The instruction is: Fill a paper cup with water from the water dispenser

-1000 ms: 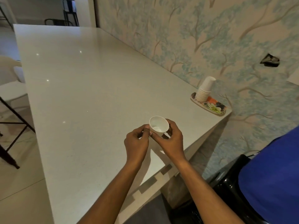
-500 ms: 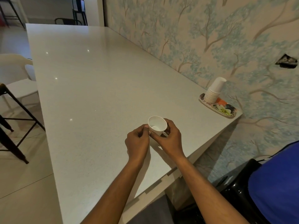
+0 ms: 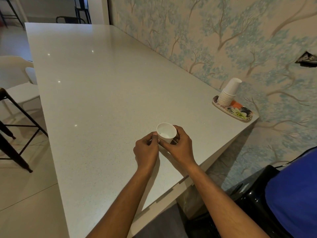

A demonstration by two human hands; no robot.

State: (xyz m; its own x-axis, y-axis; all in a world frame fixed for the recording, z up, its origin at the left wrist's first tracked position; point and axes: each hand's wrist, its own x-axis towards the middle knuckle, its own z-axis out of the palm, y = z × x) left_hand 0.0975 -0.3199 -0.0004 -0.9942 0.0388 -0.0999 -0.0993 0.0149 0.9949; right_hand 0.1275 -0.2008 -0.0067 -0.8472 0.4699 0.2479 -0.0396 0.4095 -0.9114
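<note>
A small white paper cup (image 3: 166, 132) stands upright on the white table (image 3: 103, 93) near its front right part. Both hands hold it: my left hand (image 3: 146, 150) pinches its left side with thumb and fingers, and my right hand (image 3: 180, 146) wraps around its right side and base. The inside of the cup looks pale, with what may be a little water at the bottom. The water dispenser shows at the lower right as a black body (image 3: 253, 194) under a blue bottle (image 3: 295, 191).
A stack of white paper cups (image 3: 229, 94) stands upside down on a flowered tray (image 3: 240, 113) at the table's right corner, by the tree-patterned wall. Black stool legs (image 3: 15, 124) and a white chair (image 3: 15, 78) stand to the left.
The view has shifted a little, so the table and tray sit further right in the frame. Both hands stay on the cup in the same hold.
</note>
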